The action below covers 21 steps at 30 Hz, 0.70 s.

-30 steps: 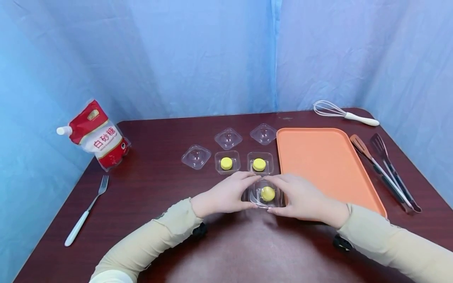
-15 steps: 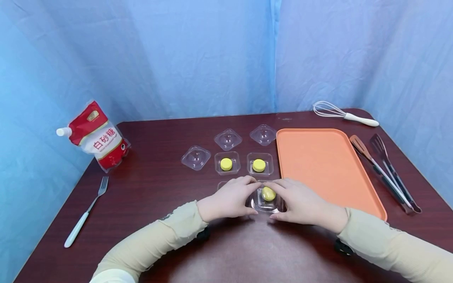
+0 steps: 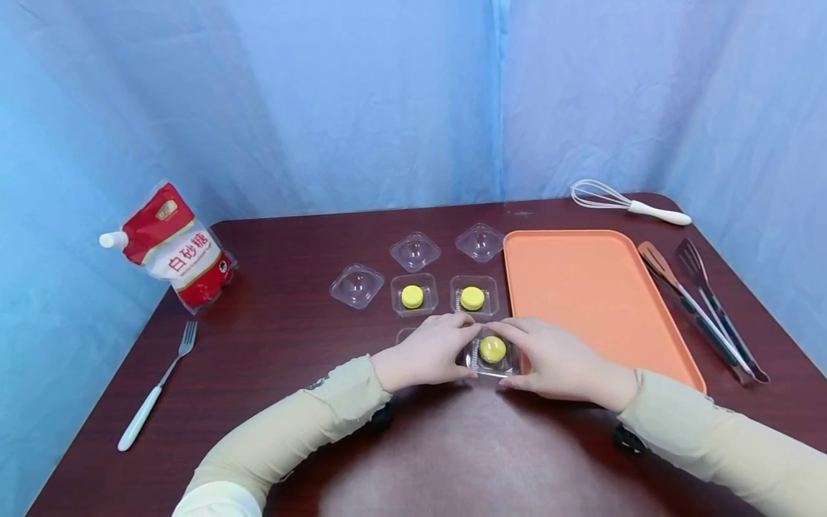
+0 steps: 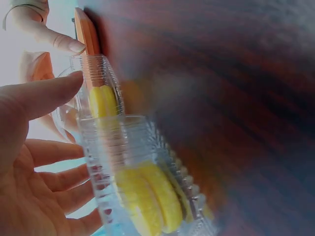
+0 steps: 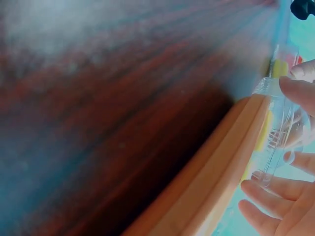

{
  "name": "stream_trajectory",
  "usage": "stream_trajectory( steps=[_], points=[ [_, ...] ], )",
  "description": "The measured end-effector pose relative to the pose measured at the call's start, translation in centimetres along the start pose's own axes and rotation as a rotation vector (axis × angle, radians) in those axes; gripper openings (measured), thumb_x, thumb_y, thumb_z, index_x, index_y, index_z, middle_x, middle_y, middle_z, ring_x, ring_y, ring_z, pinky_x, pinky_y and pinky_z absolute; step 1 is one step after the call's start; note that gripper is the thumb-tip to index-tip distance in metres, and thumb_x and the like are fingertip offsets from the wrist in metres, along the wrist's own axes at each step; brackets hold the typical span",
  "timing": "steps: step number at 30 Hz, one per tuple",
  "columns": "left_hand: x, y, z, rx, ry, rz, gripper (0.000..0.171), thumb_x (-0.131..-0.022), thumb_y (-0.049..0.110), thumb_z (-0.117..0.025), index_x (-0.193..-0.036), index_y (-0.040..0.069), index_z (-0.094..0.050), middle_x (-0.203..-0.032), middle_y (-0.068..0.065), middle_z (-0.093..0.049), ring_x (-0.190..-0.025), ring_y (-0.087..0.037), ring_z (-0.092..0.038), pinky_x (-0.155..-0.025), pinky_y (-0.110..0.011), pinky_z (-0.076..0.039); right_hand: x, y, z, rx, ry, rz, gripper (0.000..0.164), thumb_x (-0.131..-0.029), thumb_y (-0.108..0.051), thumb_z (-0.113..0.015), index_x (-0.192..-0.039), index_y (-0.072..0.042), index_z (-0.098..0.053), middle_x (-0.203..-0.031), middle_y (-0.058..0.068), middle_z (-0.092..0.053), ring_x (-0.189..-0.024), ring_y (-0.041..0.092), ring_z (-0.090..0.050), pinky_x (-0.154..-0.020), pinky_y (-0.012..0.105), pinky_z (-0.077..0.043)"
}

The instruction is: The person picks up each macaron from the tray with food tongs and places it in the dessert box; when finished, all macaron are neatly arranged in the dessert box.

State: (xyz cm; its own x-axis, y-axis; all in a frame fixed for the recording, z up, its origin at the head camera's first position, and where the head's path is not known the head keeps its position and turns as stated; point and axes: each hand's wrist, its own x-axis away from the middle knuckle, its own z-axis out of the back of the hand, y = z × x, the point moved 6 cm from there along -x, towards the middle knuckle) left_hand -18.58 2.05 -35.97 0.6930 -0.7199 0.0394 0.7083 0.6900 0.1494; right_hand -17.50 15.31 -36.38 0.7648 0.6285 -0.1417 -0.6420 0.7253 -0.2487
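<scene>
Between both hands is a clear plastic box [image 3: 491, 370] with a yellow macaron [image 3: 492, 350] inside and a clear domed lid [image 5: 301, 129] over it. My left hand [image 3: 434, 352] holds its left side, thumb at the front and fingers at the back. My right hand [image 3: 558, 359] grips the right side likewise. Whether the lid's rim is fully seated, I cannot tell. Another clear box [image 4: 133, 142] with a yellow macaron [image 4: 150, 199] stands beside my left hand, mostly hidden by it in the head view. Behind stand two lidless boxes, left [image 3: 414, 310] and right [image 3: 494, 310], each with a macaron.
Three domed lids lie farther back, including the leftmost lid [image 3: 357, 286]. An orange tray [image 3: 575, 287] lies right, beside tongs [image 3: 701, 323] and a spatula-like utensil [image 3: 694, 266]. A whisk [image 3: 620, 203] is at the back; a sugar pouch [image 3: 184, 248] and fork [image 3: 158, 388] are left.
The lid has shifted over the box between my hands and now lies squarer on it. My left hand has moved slightly right, uncovering an edge of the box beside it.
</scene>
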Motion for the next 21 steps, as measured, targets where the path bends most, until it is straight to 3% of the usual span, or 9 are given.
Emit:
stream_trajectory(
  steps=[5, 11, 21],
  points=[
    [-0.38, 0.02, -0.03, -0.017, -0.011, -0.014, 0.066, -0.079, 0.042, -0.074, -0.131, 0.007, -0.054, -0.125, -0.008, -0.056, -0.111, -0.018, -0.056, -0.097, -0.034, -0.045, -0.03, 0.20, -0.13, -0.039, -0.016, -0.007, 0.078, -0.069, -0.037, -0.082, -0.135, -0.009, -0.050, -0.111, 0.007, -0.061, -0.096, 0.018, -0.057, -0.085, 0.042, -0.049],
    [-0.69, 0.08, -0.19, -0.005, -0.028, -0.025, 0.067, -0.078, 0.041, -0.075, -0.130, 0.005, -0.055, -0.124, -0.009, -0.057, -0.109, -0.018, -0.058, -0.096, -0.031, -0.046, -0.01, 0.29, -0.33, -0.058, -0.036, -0.009, 0.078, -0.069, -0.037, -0.082, -0.135, -0.008, -0.050, -0.114, 0.010, -0.062, -0.099, 0.020, -0.058, -0.086, 0.043, -0.049],
    [-0.98, -0.32, -0.22, 0.107, -0.048, -0.024, 0.060, -0.076, 0.035, -0.079, -0.123, 0.003, -0.061, -0.117, -0.009, -0.058, -0.099, -0.017, -0.058, -0.090, -0.026, -0.047, -0.30, 0.57, -0.49, -0.107, -0.090, -0.029, 0.078, -0.069, -0.033, -0.083, -0.134, -0.005, -0.051, -0.109, 0.013, -0.062, -0.091, 0.020, -0.057, -0.079, 0.041, -0.050]
  ],
)
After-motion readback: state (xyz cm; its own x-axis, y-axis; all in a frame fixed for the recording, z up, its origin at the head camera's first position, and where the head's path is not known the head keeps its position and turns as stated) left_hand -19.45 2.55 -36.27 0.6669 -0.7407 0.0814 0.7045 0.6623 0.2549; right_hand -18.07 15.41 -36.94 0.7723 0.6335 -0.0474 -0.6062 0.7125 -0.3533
